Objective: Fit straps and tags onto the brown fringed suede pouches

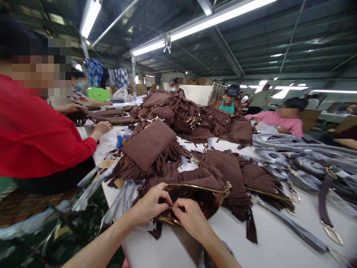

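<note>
A brown fringed handbag [195, 176] lies unzipped on the white table in front of me, its gold zip edge [227, 191] spread wide and a dark patterned lining showing. My left hand [153, 203] pinches at the near edge of the opening, thumb and fingertips together. Close beside it, my right hand [189, 216] pinches at the same spot, the fingertips almost meeting. Whatever small part lies between the fingertips is too small to make out. More brown fringed bags [150, 143] lie just beyond, one with its flat panel facing up.
A high heap of fringed bags [173, 109] fills the table's middle. Straps in clear plastic [295, 156] cover the right side, with a loose strap [325, 201] nearer. A person in a red top [41, 130] works at the left; another in pink [276, 121] sits at the right.
</note>
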`<state>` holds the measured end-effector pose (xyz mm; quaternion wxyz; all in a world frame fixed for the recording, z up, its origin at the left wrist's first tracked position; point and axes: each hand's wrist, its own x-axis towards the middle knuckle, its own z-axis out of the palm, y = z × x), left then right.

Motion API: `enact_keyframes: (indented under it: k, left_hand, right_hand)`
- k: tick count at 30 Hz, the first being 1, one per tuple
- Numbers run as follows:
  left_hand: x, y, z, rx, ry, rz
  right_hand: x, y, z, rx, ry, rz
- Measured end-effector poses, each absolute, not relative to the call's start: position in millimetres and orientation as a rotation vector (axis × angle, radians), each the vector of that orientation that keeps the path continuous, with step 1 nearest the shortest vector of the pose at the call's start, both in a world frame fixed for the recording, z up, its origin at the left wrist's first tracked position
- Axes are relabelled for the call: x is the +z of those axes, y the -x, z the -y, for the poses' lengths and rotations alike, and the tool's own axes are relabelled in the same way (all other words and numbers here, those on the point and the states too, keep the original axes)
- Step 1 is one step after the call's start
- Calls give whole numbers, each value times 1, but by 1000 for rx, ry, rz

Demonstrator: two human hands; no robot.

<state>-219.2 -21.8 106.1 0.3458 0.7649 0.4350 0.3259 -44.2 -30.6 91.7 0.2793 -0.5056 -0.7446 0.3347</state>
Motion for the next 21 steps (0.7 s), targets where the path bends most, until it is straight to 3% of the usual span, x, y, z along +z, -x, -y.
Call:
enact_keyframes:
  k: [7, 15, 21]
  left_hand:
    - [107, 214, 29, 751, -2216, -1265]
    - [152, 193, 61, 549, -2625, -1660]
    - [170, 184, 47, 697, -2270, -1120]
  right_hand:
    - [95, 42, 32, 904, 1354, 2013]
    - [125, 9, 32, 450, 1185, 2071]
    - [133, 14, 40, 666, 964, 2043]
